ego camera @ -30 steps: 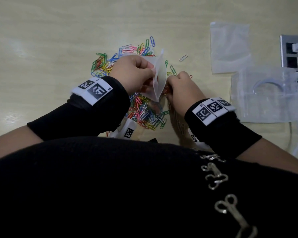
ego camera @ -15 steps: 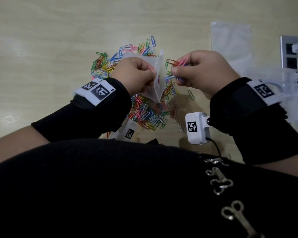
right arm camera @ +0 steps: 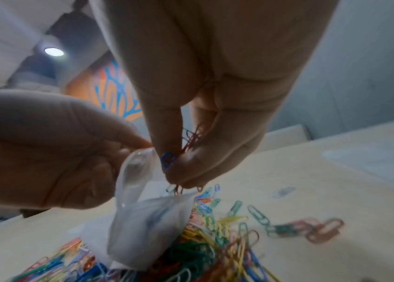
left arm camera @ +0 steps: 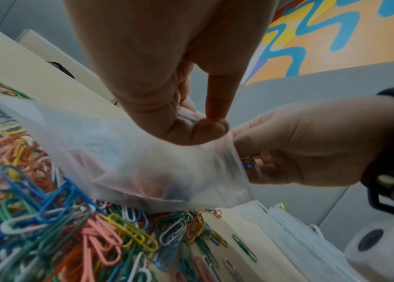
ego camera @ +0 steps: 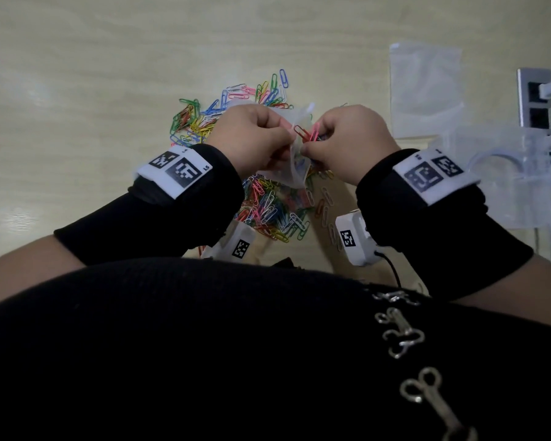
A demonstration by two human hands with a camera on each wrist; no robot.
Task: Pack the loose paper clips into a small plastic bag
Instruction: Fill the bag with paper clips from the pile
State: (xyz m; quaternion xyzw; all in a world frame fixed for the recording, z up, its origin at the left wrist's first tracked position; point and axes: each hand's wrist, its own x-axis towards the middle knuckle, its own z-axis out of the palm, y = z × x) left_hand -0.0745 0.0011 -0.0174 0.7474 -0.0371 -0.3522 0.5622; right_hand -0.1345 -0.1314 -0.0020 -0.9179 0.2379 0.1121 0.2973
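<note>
Pile of colored paper clips spreads on the pale wooden table, nearest the torso. Above it, left hand pinches the rim of the small frosted plastic bag, mouth facing right. Right hand pinches a bunch of clips at the opening. Beyond, right: flat empty bags, open tabletop left
</note>
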